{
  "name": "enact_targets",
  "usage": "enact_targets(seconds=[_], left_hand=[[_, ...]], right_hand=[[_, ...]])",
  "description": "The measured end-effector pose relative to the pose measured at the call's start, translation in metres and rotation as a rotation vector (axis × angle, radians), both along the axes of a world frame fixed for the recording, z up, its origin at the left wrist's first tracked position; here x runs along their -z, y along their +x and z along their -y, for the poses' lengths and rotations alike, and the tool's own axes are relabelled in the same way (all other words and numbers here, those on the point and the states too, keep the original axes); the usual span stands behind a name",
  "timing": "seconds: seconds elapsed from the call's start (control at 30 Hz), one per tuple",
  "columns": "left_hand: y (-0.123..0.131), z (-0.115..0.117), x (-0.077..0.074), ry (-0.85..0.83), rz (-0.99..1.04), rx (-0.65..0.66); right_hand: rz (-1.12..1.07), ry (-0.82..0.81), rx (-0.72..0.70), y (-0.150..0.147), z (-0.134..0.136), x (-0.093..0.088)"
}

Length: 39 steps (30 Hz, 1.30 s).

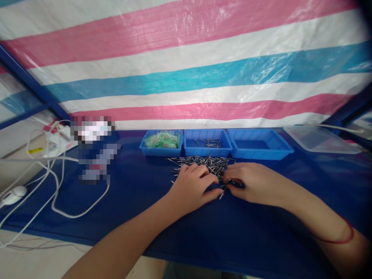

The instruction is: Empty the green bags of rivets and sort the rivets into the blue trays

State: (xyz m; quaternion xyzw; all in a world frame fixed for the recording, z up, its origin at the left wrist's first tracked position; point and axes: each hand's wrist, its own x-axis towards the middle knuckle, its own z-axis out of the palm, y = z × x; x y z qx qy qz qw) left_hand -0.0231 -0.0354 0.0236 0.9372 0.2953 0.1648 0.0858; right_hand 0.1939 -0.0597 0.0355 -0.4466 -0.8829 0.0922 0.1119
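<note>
The pins (pixel 211 164) lie piled on the table (pixel 203 232); likely light, stiff and slippery, so pinch their middles. Your left hand (pixel 193 184) curls, thumb apart; I can't tell whether your right hand (pixel 252 181) grips any.

The dark blue surface (pixel 232 232) carries a loose heap of thin metal pins (pixel 215 164) near its middle; beyond, towards twelve and one o'clock, three blue bins (pixel 207 150) in a row; a clear plastic piece (pixel 315 139) at two; looping white cable (pixel 72 217) at nine.
</note>
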Motion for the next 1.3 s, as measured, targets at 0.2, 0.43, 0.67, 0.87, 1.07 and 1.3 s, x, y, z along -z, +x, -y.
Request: enact_targets(seconds=[0.2, 0.43, 0.67, 0.87, 1.07, 1.3], left_hand=[[0.003, 0.002, 0.003, 0.01, -0.037, -0.037], [0.002, -0.002, 0.006, -0.026, -0.022, -0.059], [0.003, -0.005, 0.004, -0.154, 0.229, -0.126], [0.004, -0.005, 0.005, -0.253, 0.394, -0.176], [0.004, -0.005, 0.006, -0.262, 0.431, -0.188], [0.003, -0.007, 0.007, -0.232, 0.374, -0.129]], right_hand=[[0.018, -0.024, 0.038, -0.002, 0.0, 0.012], [-0.095, 0.069, 0.048, -0.016, 0.004, 0.005], [-0.543, -0.091, 0.306, -0.019, -0.003, 0.009], [-0.827, -0.32, 0.387, -0.026, -0.004, 0.011], [-0.887, -0.318, 0.434, -0.029, -0.003, 0.011], [-0.919, -0.252, 0.387, -0.031, 0.0, 0.014]])
